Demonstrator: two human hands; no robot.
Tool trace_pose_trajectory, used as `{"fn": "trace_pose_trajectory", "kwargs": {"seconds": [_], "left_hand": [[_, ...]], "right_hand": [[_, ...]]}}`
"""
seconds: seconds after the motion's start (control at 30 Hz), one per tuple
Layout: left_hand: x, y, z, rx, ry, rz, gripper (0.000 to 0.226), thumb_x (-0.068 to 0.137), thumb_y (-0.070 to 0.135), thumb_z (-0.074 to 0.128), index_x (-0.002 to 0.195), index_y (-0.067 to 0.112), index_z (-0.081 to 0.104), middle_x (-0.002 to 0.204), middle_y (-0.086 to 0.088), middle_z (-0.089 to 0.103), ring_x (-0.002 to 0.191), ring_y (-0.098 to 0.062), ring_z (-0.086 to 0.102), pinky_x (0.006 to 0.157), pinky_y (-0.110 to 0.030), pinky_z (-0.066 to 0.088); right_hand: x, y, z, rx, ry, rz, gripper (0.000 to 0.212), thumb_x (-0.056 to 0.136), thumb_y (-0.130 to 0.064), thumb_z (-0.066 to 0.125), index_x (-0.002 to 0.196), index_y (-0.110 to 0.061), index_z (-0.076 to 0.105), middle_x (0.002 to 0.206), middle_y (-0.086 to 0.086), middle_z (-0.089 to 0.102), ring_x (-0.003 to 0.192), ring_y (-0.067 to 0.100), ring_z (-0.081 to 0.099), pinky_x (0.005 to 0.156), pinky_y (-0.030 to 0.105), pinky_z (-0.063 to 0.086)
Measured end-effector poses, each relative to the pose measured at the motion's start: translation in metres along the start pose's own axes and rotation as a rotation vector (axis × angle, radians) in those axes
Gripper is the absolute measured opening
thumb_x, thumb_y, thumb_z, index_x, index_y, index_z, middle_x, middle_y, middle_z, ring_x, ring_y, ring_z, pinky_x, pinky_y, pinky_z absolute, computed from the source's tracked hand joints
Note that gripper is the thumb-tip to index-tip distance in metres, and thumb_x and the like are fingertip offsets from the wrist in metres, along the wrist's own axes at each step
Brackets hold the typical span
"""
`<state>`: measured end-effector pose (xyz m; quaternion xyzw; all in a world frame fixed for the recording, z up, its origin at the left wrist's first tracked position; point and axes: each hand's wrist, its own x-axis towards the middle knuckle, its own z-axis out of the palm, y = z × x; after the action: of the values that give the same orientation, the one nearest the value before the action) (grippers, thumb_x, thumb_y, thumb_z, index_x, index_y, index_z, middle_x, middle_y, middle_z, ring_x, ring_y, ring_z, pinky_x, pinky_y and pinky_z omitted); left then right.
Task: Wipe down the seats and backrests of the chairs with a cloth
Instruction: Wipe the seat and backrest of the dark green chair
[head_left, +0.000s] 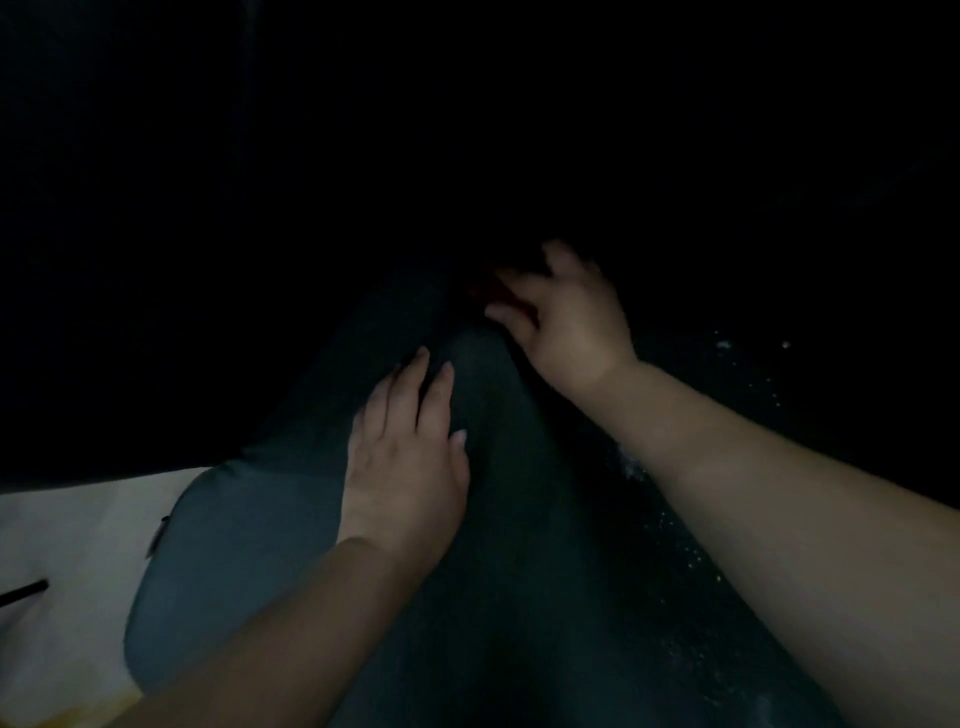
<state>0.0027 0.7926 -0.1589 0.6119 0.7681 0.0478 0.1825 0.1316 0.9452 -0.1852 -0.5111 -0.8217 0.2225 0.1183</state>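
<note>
Resting flat on a grey-blue padded surface (218, 561), probably a chair seat, the left hand (410, 457) lies with fingers straight, holding nothing. The right hand (566, 317) reaches into darkness, fingers loosely spread; any cloth is indiscernible. Pale floor (67, 525) lies left.

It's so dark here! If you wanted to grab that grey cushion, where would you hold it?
Probably the rounded left edge of the grey cushion, coming from the pale floor side: that rim shows free, while the left hand lies flat on top and the rest fades into darkness.
</note>
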Motion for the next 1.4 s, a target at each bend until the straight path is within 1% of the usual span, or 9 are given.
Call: {"fn": "trace_pose_trajectory", "kwargs": {"seconds": [0.1, 0.27, 0.53, 0.67, 0.77, 1.0, 1.13, 1.23, 1.4], "left_hand": [[-0.002, 0.004, -0.001, 0.006, -0.013, 0.032, 0.056, 0.089, 0.026, 0.056, 0.141, 0.009, 0.044, 0.150, -0.012, 0.037, 0.135, -0.032, 0.035, 0.110, -0.047, 0.030], [0.001, 0.018, 0.004, 0.023, -0.039, 0.129, 0.055, 0.089, 0.025, 0.060, 0.140, 0.009, 0.046, 0.150, -0.012, 0.037, 0.136, -0.031, 0.035, 0.111, -0.051, 0.032], [0.016, 0.046, 0.011, -0.010, -0.060, 0.199, 0.054, 0.091, 0.025, 0.057, 0.140, 0.008, 0.045, 0.151, -0.013, 0.035, 0.137, -0.030, 0.029, 0.113, -0.051, 0.026], [0.023, 0.057, 0.012, 0.001, -0.055, 0.245, 0.054, 0.091, 0.025, 0.056, 0.141, 0.008, 0.044, 0.150, -0.013, 0.035, 0.136, -0.030, 0.030, 0.112, -0.050, 0.026], [0.032, 0.064, 0.013, 0.001, -0.065, 0.242, 0.054, 0.092, 0.025, 0.055, 0.142, 0.009, 0.042, 0.152, -0.012, 0.033, 0.138, -0.030, 0.029, 0.112, -0.049, 0.024], [0.039, 0.065, 0.011, 0.059, -0.114, 0.243, 0.056, 0.094, 0.028, 0.052, 0.145, 0.010, 0.038, 0.154, -0.011, 0.029, 0.139, -0.029, 0.025, 0.114, -0.047, 0.022], [0.035, 0.066, 0.012, 0.058, -0.101, 0.258, 0.056, 0.092, 0.026, 0.055, 0.143, 0.010, 0.040, 0.151, -0.012, 0.034, 0.137, -0.029, 0.028, 0.113, -0.049, 0.023], [0.032, 0.065, 0.017, 0.059, -0.082, 0.270, 0.054, 0.092, 0.024, 0.054, 0.142, 0.009, 0.042, 0.150, -0.013, 0.035, 0.137, -0.030, 0.028, 0.114, -0.048, 0.019], [0.030, 0.066, 0.021, 0.053, -0.070, 0.252, 0.054, 0.092, 0.021, 0.054, 0.143, 0.008, 0.041, 0.151, -0.014, 0.034, 0.139, -0.031, 0.027, 0.116, -0.048, 0.016]], "right_hand": [[-0.045, 0.019, -0.020, 0.012, -0.112, -0.219, 0.042, 0.090, -0.036, 0.064, 0.131, -0.029, 0.061, 0.124, 0.016, 0.054, 0.106, 0.038, 0.051, 0.087, 0.047, 0.047], [-0.046, 0.078, -0.049, 0.044, 0.085, 0.198, 0.039, 0.091, -0.031, 0.064, 0.129, -0.029, 0.061, 0.131, 0.014, 0.050, 0.121, 0.034, 0.046, 0.103, 0.030, 0.037], [-0.116, 0.053, -0.038, 0.097, -0.003, 0.068, 0.042, 0.088, -0.029, 0.066, 0.130, -0.032, 0.061, 0.120, 0.009, 0.053, 0.109, 0.032, 0.050, 0.092, 0.044, 0.047], [-0.082, 0.102, -0.063, 0.083, 0.260, 0.227, 0.039, 0.091, -0.028, 0.065, 0.129, -0.029, 0.061, 0.128, 0.008, 0.049, 0.117, 0.029, 0.048, 0.101, 0.027, 0.036], [-0.068, 0.129, -0.068, 0.032, 0.202, 0.391, 0.041, 0.094, -0.034, 0.060, 0.135, -0.031, 0.056, 0.146, 0.013, 0.039, 0.131, 0.033, 0.040, 0.106, 0.023, 0.029], [-0.135, 0.083, -0.057, 0.098, 0.022, 0.142, 0.040, 0.090, -0.031, 0.064, 0.130, -0.034, 0.060, 0.122, 0.006, 0.052, 0.109, 0.028, 0.049, 0.095, 0.045, 0.044], [-0.098, 0.132, -0.077, 0.089, 0.267, 0.307, 0.035, 0.093, -0.029, 0.062, 0.128, -0.031, 0.062, 0.136, 0.016, 0.049, 0.123, 0.035, 0.047, 0.104, 0.031, 0.035], [-0.078, 0.171, -0.082, 0.025, 0.223, 0.502, 0.040, 0.097, -0.042, 0.051, 0.136, -0.039, 0.051, 0.155, 0.012, 0.028, 0.140, 0.033, 0.028, 0.114, 0.035, 0.026], [-0.126, 0.119, -0.055, 0.041, 0.244, 0.399, 0.040, 0.091, -0.032, 0.063, 0.132, -0.032, 0.059, 0.133, 0.014, 0.051, 0.118, 0.036, 0.049, 0.101, 0.037, 0.040]]}}
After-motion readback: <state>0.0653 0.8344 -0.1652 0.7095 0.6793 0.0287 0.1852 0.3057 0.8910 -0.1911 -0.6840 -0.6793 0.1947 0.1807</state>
